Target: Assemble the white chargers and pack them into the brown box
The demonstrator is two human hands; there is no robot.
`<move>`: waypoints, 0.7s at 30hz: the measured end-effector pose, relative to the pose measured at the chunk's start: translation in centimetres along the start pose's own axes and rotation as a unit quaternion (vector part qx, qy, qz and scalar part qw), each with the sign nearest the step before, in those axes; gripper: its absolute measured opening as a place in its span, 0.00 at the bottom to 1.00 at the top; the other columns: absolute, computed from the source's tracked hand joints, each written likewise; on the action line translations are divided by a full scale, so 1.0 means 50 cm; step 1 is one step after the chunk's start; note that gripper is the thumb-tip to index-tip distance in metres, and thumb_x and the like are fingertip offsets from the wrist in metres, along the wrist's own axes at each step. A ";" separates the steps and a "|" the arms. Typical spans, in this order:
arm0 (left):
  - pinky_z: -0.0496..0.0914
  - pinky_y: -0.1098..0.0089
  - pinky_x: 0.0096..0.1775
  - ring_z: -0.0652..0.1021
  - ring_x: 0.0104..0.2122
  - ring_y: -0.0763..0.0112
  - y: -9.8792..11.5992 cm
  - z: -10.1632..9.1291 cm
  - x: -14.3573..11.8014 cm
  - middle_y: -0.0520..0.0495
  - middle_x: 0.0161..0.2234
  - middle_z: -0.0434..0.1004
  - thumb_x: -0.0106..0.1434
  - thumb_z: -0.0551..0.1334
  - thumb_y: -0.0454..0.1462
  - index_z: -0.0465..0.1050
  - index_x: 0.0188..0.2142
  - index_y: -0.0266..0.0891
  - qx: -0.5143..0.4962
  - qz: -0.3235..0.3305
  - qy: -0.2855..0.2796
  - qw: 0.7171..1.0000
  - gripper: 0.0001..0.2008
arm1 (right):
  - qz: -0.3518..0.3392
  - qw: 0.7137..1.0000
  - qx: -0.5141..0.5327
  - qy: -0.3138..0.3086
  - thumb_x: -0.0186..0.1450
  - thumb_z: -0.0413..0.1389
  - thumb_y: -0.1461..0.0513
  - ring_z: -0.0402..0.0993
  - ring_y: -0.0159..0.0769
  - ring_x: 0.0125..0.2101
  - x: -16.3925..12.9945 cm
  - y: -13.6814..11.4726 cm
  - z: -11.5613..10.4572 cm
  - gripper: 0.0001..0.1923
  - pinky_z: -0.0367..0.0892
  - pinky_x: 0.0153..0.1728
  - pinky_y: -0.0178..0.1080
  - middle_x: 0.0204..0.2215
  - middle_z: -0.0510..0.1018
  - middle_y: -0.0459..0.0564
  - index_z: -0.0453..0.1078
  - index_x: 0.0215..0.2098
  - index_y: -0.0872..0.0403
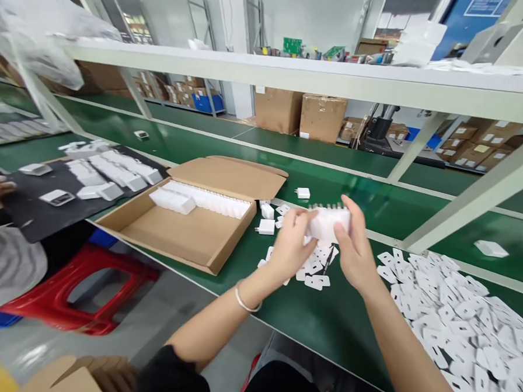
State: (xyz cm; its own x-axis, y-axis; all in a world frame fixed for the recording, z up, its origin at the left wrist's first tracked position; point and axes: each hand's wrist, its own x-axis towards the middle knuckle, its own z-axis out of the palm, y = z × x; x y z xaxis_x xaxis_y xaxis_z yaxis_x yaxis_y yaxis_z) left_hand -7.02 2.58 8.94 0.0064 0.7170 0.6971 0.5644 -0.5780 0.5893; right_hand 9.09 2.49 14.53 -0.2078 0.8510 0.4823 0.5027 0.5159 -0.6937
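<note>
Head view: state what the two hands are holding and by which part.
Both hands grip one row of white plug adapters by its ends: left hand on the left end, right hand on the right end, prongs pointing up.

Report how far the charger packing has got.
Done: one row of white chargers lines the far side of the cardboard box. In hand: left hand and right hand grip a chargers stack. Left: loose chargers on the belt; most of the box floor bare.

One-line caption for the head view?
Both hands, left hand and right hand, grip a row of white chargers beside an open carton.
</note>
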 end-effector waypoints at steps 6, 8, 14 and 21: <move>0.75 0.56 0.53 0.75 0.51 0.55 -0.111 -0.283 -0.014 0.43 0.48 0.66 0.60 0.66 0.30 0.68 0.55 0.42 0.191 -0.105 0.019 0.976 0.23 | 0.009 0.961 0.213 -0.178 0.76 0.50 0.51 0.64 0.43 0.68 0.105 -0.084 0.246 0.33 0.66 0.65 0.46 0.67 0.67 0.58 0.49 0.74 0.50; 0.75 0.55 0.52 0.75 0.50 0.53 -0.156 -0.361 -0.033 0.43 0.47 0.66 0.60 0.67 0.32 0.68 0.53 0.42 0.244 -0.134 0.013 0.960 0.22 | -0.011 0.937 0.237 -0.256 0.76 0.48 0.54 0.69 0.40 0.64 0.131 -0.104 0.333 0.26 0.68 0.63 0.43 0.64 0.71 0.56 0.55 0.70 0.51; 0.75 0.53 0.51 0.75 0.47 0.52 -0.291 -0.486 -0.100 0.43 0.45 0.64 0.57 0.69 0.36 0.64 0.49 0.40 0.341 -0.191 -0.061 0.918 0.22 | -0.045 0.920 0.170 -0.351 0.71 0.59 0.53 0.78 0.40 0.52 0.173 -0.127 0.518 0.20 0.73 0.52 0.40 0.53 0.79 0.51 0.64 0.56 0.52; 0.75 0.47 0.49 0.74 0.47 0.46 -0.389 -0.488 -0.105 0.42 0.42 0.65 0.53 0.65 0.28 0.66 0.42 0.40 0.370 -0.180 -0.134 0.902 0.18 | -0.067 0.917 0.007 -0.393 0.60 0.70 0.57 0.80 0.50 0.47 0.184 -0.125 0.582 0.31 0.72 0.45 0.44 0.49 0.81 0.57 0.63 0.55 0.54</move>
State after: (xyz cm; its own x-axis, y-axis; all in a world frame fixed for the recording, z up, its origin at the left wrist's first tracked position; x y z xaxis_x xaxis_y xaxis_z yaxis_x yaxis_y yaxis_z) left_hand -38.18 0.55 3.77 -0.1443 0.9316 0.3336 0.9652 0.0583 0.2549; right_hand -20.38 9.99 7.72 -0.8101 0.5853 0.0334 0.4187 0.6174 -0.6659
